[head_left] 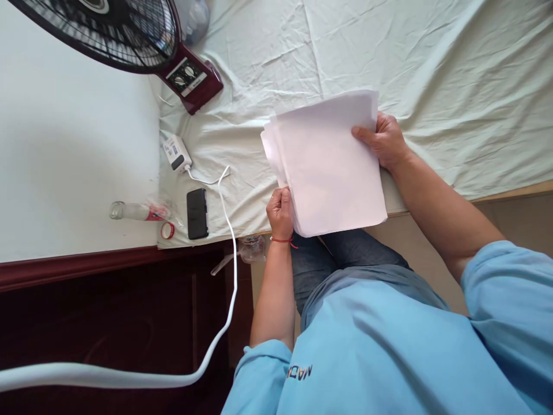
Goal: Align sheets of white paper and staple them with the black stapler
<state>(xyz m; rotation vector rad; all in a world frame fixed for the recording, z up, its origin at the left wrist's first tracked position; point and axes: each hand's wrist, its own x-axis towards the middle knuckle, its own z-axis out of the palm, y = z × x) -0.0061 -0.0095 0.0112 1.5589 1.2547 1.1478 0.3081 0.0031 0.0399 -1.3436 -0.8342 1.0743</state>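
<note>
The person holds a stack of white paper sheets (330, 164) over the near edge of a bed covered by a wrinkled pale sheet (432, 69). Left hand (280, 212) pinches the stack's near-left corner, fingers closed on it. Right hand (384, 140) grips the stack's far-right edge, thumb on top, fingers curled under. The stack is uneven, its top-left edges fanned out and misaligned. Left of the stack lie a black phone (197, 213), a white charger block (177, 153) with its white cable (228, 242) trailing off the bed edge, a roll of red tape (167, 230) and a clear bottle (133, 211) on its side. Far left of the stack stands a dark red fan (190, 78).

Risk, judged: the loose fanned sheets could slip from the pinch and slide off toward the person's lap, since only corners are held. If the fan is running, its airflow could lift the top sheets.
</note>
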